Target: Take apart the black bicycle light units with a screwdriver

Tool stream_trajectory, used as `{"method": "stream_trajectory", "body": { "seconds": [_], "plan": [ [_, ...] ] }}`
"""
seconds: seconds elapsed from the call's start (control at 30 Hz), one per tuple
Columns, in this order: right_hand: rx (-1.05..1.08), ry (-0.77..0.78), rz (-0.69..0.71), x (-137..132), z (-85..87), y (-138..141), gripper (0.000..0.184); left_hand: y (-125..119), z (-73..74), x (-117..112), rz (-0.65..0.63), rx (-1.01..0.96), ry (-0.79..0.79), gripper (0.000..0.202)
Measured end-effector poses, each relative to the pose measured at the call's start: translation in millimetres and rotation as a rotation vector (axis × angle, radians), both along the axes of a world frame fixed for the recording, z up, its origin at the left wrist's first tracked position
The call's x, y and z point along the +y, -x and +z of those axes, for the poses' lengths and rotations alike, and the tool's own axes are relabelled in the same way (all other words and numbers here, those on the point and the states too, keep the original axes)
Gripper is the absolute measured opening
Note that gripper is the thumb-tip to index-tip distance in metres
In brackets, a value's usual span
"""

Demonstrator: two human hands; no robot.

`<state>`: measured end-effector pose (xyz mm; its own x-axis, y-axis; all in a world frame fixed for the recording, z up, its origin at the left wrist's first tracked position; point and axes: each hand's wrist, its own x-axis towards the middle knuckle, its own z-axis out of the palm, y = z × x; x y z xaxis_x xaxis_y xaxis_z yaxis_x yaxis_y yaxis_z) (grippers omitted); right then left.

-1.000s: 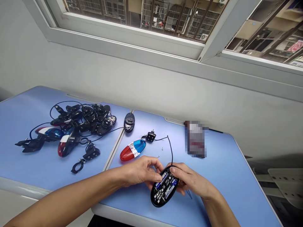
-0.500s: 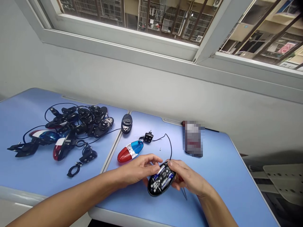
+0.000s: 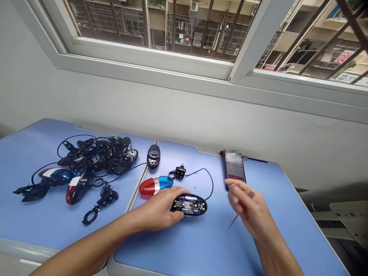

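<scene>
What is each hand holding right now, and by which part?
The left hand holds the open black battery case by its left end. The right hand is blurred; whether it grips the thin tool below it cannot be told.

A pale grey wall [image 3: 172,111] spans the middle from 9 to 3 o'clock. Above it, at 12 o'clock, runs a grey-framed window [image 3: 149,63] with a slanted post [image 3: 244,50] toward 1 o'clock. Beyond the glass are barred balconies of neighbouring buildings [image 3: 201,27] in flat daylight. Two blue tables butt together below: the left table [image 3: 43,218] at 8 o'clock, the right table [image 3: 201,245] at 6 o'clock. A whitish perforated panel [image 3: 350,218] sits at 4 o'clock.
</scene>
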<state>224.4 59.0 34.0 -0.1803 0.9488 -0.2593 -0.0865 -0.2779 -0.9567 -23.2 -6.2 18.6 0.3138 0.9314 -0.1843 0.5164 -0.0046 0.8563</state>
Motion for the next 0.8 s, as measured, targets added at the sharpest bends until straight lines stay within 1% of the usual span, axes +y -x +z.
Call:
{"method": "stream_trajectory", "body": {
  "seconds": [0.07,0.1,0.13,0.17,0.23,0.37,0.43,0.5,0.57,0.67,0.8],
  "plan": [
    [0.122,-0.118,-0.184,-1.5,2.7,-2.9,0.028,0.3,1.0,-2.9,-0.038,0.106,-0.001,0.052],
    [0.172,-0.174,-0.232,-3.1,2.6,-2.5,0.024,0.0,1.4,-4.0,-0.05,0.145,-0.002,0.053],
    [0.206,-0.228,-0.244,-4.9,1.6,-1.1,0.023,-0.4,1.7,-4.7,-0.058,0.176,-0.005,0.054],
    [0.219,-0.281,-0.227,-6.9,-0.2,0.8,0.025,-0.9,1.8,-5.0,-0.063,0.203,-0.011,0.055],
    [0.174,-0.374,-0.16,-10.5,-5.1,4.5,0.032,-2.7,1.4,-5.1,-0.063,0.253,-0.022,0.058],
    [-0.047,-0.507,-0.051,-16.8,-12.7,5.0,0.046,-8.6,-0.8,-5.0,-0.037,0.333,-0.057,0.064],
    [-0.146,-0.557,0.028,-20.0,-12.9,3.2,0.058,-11.6,-1.5,-5.1,-0.036,0.354,-0.068,0.062],
    [-0.232,-0.641,0.099,-23.1,-11.0,2.9,0.063,-13.5,-1.4,-5.2,-0.047,0.364,-0.066,0.058],
    [-0.296,-0.772,0.142,-25.6,-8.2,4.9,0.062,-14.0,-1.1,-5.1,-0.056,0.366,-0.065,0.055],
    [-0.363,-0.946,0.165,-27.7,-5.6,10.5,0.055,-13.2,-1.9,-4.8,-0.055,0.361,-0.078,0.054],
    [-0.452,-1.045,0.226,-28.2,-7.1,16.1,0.047,-12.2,-4.2,-4.7,-0.056,0.338,-0.076,0.055]
  ]
}}
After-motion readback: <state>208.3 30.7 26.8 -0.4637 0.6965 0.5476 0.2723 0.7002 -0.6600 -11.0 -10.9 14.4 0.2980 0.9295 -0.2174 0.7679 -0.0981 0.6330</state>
